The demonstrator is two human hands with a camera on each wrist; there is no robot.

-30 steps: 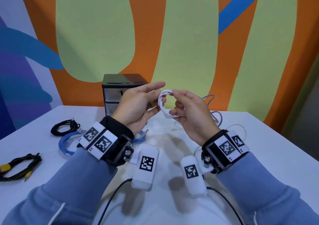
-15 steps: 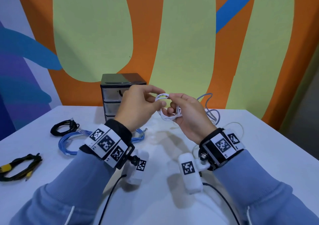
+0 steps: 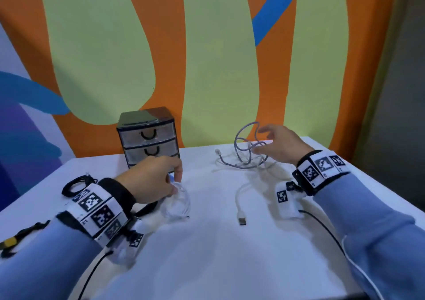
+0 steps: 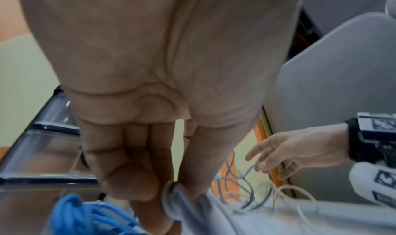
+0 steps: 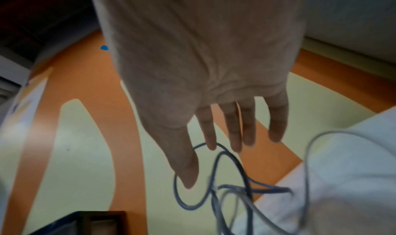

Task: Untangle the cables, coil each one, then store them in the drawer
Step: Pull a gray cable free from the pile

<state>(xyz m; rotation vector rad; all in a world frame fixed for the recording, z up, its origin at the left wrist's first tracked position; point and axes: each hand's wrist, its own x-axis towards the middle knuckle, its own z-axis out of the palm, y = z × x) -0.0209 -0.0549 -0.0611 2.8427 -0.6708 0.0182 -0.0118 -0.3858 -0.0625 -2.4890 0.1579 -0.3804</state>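
Observation:
My left hand (image 3: 177, 185) pinches a coiled white cable (image 3: 180, 204) that lies on the white table (image 3: 207, 253) in front of the drawer unit (image 3: 148, 136). The left wrist view shows thumb and fingers (image 4: 133, 184) closed on that coil (image 4: 177, 203). My right hand (image 3: 262, 142) hovers open, fingers spread, over a tangle of lilac-grey cable (image 3: 243, 157) at the back right. In the right wrist view the fingers (image 5: 235, 133) hang just above the cable loops (image 5: 216, 188), holding nothing. A white USB cable (image 3: 240, 196) lies loose between my hands.
The drawer unit's drawers are closed. A black coiled cable (image 3: 73, 185) and a yellow-and-black cable (image 3: 13, 240) lie at the left. A blue coil (image 4: 85, 216) sits under my left hand. A thin white cable (image 5: 308, 154) loops by the tangle.
Both hands held the white coil in the air. My left hand has since lowered it to the table by the drawers; my right hand let go and moved right over the tangle.

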